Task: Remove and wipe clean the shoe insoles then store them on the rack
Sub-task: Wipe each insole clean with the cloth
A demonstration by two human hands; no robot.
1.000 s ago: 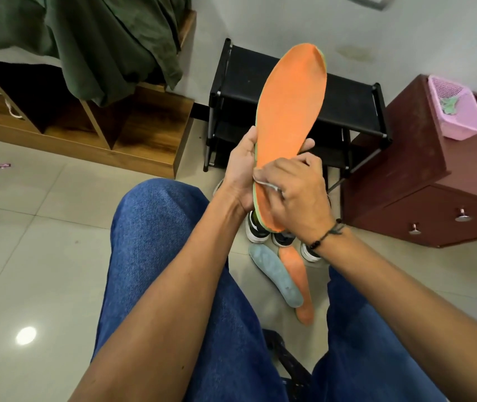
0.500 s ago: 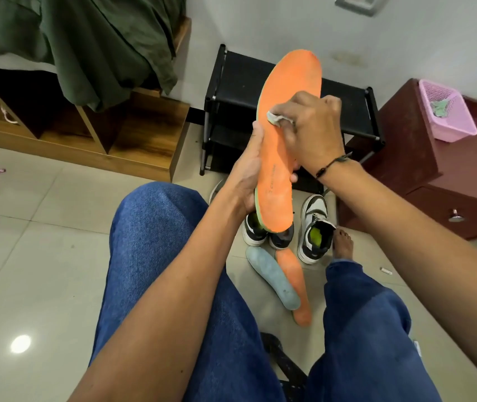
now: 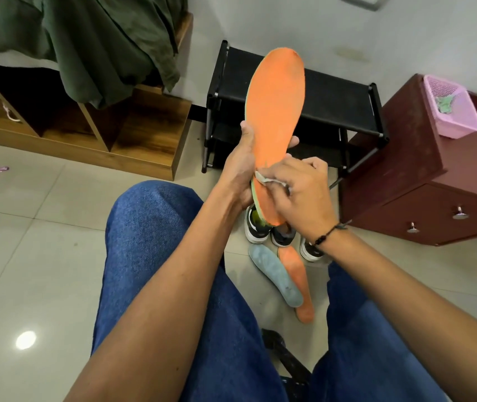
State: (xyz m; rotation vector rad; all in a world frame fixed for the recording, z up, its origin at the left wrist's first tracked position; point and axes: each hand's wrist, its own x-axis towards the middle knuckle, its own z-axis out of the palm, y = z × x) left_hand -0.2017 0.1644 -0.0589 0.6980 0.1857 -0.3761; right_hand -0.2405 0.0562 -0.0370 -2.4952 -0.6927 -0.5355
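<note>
Left hand (image 3: pixel 241 169) grips the orange insole (image 3: pixel 278 117); right hand (image 3: pixel 301 195) pinches a cloth (image 3: pixel 263 179) over the tiled floor (image 3: pixel 43 242) before a black rack (image 3: pixel 333 103).

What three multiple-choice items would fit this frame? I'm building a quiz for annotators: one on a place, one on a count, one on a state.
1. Where is the pink basket?
A. On the red cabinet
B. On the floor
C. On the black shoe rack

2. How many insoles lie on the floor?
A. None
B. Two
C. Four

3. The held orange insole is:
A. Lying flat on the rack
B. Inside a shoe
C. Gripped by the left hand, wiped with a cloth in the right hand

Answers: A, it sits on the cabinet top; B, one grey-blue insole, one orange floor insole; C, both hands meet at its lower part.
</note>
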